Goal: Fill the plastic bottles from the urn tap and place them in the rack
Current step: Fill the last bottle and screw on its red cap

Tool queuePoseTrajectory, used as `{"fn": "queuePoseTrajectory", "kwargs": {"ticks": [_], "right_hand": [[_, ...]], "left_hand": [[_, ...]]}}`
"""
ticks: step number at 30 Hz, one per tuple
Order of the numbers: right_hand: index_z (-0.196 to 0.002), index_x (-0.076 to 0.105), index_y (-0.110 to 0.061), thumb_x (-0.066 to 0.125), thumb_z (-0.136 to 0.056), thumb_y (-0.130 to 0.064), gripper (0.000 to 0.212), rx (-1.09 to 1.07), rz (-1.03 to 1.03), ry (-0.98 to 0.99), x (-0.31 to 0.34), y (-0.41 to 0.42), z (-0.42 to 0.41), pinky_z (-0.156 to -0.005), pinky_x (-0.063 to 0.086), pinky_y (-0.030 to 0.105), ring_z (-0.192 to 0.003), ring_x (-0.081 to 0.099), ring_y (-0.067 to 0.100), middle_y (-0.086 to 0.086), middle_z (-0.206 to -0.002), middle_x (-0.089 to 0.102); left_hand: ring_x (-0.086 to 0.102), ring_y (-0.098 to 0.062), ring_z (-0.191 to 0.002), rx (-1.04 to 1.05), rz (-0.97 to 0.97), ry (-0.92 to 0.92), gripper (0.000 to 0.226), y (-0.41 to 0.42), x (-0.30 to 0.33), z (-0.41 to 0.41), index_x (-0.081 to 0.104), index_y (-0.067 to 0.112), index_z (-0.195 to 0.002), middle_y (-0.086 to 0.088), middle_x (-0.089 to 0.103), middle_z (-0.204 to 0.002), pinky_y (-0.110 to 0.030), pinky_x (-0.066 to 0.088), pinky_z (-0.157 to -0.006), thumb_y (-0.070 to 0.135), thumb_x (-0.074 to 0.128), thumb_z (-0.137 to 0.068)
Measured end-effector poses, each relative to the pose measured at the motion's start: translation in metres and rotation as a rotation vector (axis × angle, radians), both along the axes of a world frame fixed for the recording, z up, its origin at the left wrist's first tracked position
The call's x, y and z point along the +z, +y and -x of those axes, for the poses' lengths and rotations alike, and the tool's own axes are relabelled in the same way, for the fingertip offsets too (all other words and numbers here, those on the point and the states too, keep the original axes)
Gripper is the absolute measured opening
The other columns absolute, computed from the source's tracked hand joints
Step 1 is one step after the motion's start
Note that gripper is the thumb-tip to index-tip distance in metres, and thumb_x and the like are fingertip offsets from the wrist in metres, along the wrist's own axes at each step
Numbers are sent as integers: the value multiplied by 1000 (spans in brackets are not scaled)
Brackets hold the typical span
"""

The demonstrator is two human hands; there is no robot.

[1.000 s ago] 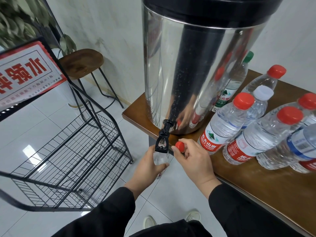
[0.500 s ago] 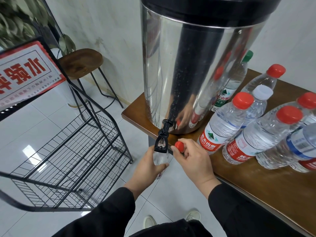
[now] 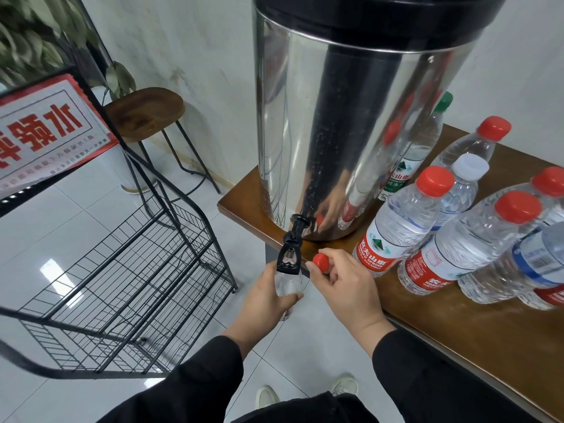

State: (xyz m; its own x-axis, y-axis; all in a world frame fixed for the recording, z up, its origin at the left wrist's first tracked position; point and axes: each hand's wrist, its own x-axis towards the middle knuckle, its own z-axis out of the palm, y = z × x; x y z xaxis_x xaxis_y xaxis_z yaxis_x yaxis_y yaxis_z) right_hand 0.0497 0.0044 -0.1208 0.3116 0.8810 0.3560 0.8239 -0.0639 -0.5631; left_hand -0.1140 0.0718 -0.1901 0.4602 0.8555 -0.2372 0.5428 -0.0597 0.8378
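Left hand [image 3: 262,296] grips bottle [image 3: 288,283] under urn tap [image 3: 290,254], right hand [image 3: 348,288] pinches red cap [image 3: 321,263]. Rack [image 3: 122,270] holds no bottles yet; approx. eight wait on worktop [image 3: 457,331].

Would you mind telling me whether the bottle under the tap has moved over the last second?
No. The bottle, gripped by the left hand, sits under the black tap just as before, with no shift against it.

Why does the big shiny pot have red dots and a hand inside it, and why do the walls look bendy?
Head view: the steel urn acts as a mirror, reflecting the red-capped bottles and the right hand; the wide-angle lens bends the straight edges; the floor tiles show glare.
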Motion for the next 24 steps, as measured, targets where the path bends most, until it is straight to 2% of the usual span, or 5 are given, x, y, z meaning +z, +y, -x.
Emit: {"fn": "queuePoseTrajectory", "kwargs": {"ticks": [4, 8, 13, 15, 24], "right_hand": [[-106, 69, -19, 54, -90, -58, 45, -2, 7, -3, -1, 0, 0, -61, 36, 4, -70, 52, 5, -10, -85, 66], [-106, 69, -19, 59, -90, -55, 41, -7, 18, -12, -2, 0, 0, -62, 37, 3, -71, 53, 5, -10, -87, 67], [-107, 69, -19, 59, -89, -55, 41, -7, 19, -15, -1, 0, 0, -61, 36, 3, -70, 54, 5, -10, -87, 67], [-107, 69, -19, 58, -89, -56, 42, -7, 19, -12, -1, 0, 0, -61, 36, 4, -70, 54, 5, -10, -87, 68], [-105, 69, -19, 60, -90, -54, 39, 2, 0, -6, -2, 0, 0, -61, 37, 3, -70, 53, 5, -10, -85, 66]], "left_hand": [[59, 7, -96, -1, -9, 7, 69, 1, 1, 0, 42, 29, -145, 13, 56, -131, -1, 40, -71, 39, 78, -88], [52, -5, -115, 9, -4, -15, 70, 0, 0, 0, 40, 30, -146, 16, 53, -131, -18, 38, -87, 39, 77, -87], [48, -2, -118, 19, -1, -31, 72, 0, -4, 0, 40, 30, -147, 16, 53, -135, -14, 37, -87, 37, 78, -87], [48, -2, -120, 15, 5, -35, 73, 0, -4, -1, 39, 30, -148, 15, 53, -138, -20, 37, -94, 37, 78, -87], [60, -7, -117, 22, 22, -7, 69, 1, -9, -1, 44, 38, -140, 15, 62, -130, -35, 52, -97, 52, 77, -81]]}}
